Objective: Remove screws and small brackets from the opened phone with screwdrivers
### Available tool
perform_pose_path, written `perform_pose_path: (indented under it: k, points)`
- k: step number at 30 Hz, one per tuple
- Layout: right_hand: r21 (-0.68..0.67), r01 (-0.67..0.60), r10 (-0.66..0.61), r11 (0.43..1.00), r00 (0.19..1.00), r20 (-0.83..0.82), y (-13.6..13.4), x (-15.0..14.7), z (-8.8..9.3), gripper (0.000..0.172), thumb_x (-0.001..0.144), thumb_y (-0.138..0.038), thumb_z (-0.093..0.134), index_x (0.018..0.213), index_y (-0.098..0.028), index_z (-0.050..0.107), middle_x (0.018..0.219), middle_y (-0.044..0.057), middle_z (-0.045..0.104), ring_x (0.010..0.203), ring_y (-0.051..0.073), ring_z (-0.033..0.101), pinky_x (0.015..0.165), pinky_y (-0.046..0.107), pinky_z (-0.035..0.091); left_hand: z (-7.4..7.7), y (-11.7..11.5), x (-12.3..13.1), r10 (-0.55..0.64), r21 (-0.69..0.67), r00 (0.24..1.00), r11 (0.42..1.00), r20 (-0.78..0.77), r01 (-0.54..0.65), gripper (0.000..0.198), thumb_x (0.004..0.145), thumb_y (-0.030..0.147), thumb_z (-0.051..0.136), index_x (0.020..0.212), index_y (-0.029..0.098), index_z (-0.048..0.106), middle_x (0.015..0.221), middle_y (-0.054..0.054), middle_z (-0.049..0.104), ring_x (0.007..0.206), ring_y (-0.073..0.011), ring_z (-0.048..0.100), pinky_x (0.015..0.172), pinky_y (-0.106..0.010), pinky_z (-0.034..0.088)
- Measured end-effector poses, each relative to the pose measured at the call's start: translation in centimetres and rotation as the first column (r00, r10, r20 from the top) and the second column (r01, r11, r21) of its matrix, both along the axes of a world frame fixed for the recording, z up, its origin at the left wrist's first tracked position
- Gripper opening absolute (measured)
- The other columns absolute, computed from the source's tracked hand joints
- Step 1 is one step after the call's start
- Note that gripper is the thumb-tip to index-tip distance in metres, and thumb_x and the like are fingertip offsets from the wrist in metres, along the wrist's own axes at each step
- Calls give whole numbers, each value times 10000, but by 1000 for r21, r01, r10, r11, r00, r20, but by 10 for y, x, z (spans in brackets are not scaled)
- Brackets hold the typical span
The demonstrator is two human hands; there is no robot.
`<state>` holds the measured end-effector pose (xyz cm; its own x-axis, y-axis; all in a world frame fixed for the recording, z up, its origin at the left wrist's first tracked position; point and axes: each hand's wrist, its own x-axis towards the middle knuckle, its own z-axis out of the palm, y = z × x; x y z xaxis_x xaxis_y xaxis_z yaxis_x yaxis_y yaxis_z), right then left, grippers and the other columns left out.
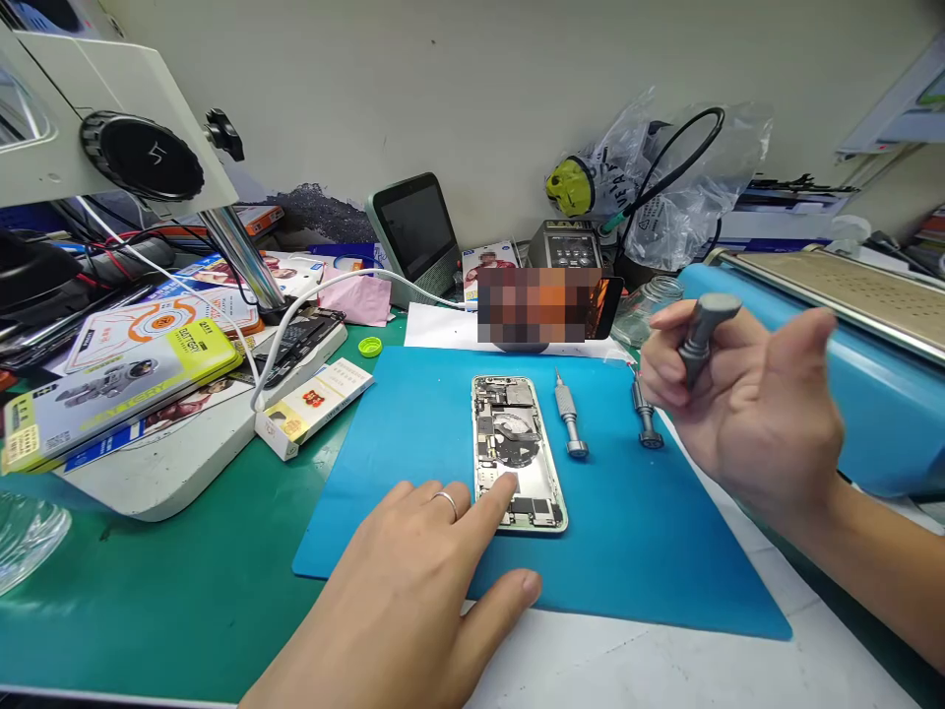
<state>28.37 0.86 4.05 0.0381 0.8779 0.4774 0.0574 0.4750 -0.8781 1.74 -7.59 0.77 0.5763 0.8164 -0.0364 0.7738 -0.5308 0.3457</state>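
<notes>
An opened smartphone point(542, 473) lies on a blue mat point(435, 414), its battery bay and circuit boards exposed. My left hand point(420, 571) reaches over its lower left part, with the index fingertip on or just above the inside and the thumb apart; it grips nothing. To the right, raised above the mat's edge, my right hand point(760, 423) is closed round a grey screwdriver point(709, 330), its wide cap end up; the tip is hidden. Two more screwdrivers lie on the mat: one point(568, 416) right beside the phone, another point(647, 414) just left of my right hand.
A microscope stand point(247, 256) rises at the left, near a battery box point(125, 394) and a small carton point(314, 406). Behind the mat stand a smart display point(414, 231) and a propped phone point(609, 307). A blue machine point(886, 394) borders the right side.
</notes>
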Motion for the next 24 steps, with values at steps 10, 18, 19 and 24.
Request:
perform_pose_path:
  k: [10, 18, 19, 24]
  points:
    - [-15, 113, -111, 994, 990, 87, -10, -1, -8, 139, 833, -187, 770, 937, -242, 697, 488, -107, 429, 440, 106, 334, 430, 318, 253, 3, 1, 3, 6, 36, 1000, 999, -10, -6, 590, 1081, 507, 475, 1603, 231, 501, 1264, -145, 761, 1102, -393, 751, 923, -630, 609]
    - [14, 106, -107, 994, 982, 157, -14, 2, -9, 115, 847, -187, 735, 928, -265, 709, 486, -97, 435, 427, 118, 340, 416, 334, 237, -2, 0, 1, 7, 61, 1000, 998, 21, -9, 639, 1097, 502, 430, 1675, 239, 362, 1235, -140, 770, 1040, -360, 768, 884, -603, 626]
    - [16, 104, -105, 994, 980, 167, -15, 2, -8, 111, 855, -185, 726, 926, -268, 711, 480, -96, 436, 420, 117, 336, 408, 330, 230, -2, 0, 1, 12, 59, 999, 998, 30, -14, 658, 1098, 512, 425, 1682, 222, 342, 1234, -143, 773, 1059, -363, 766, 900, -603, 622]
    - [29, 109, -113, 994, 970, 215, -17, 0, -10, 118, 855, -170, 719, 908, -275, 719, 533, -59, 524, 425, 117, 397, 388, 308, 208, -4, -1, 0, 44, 116, 998, 992, 47, -49, 724, 1108, 567, 368, 1685, 133, 309, 1225, -177, 780, 1030, -371, 775, 851, -550, 622]
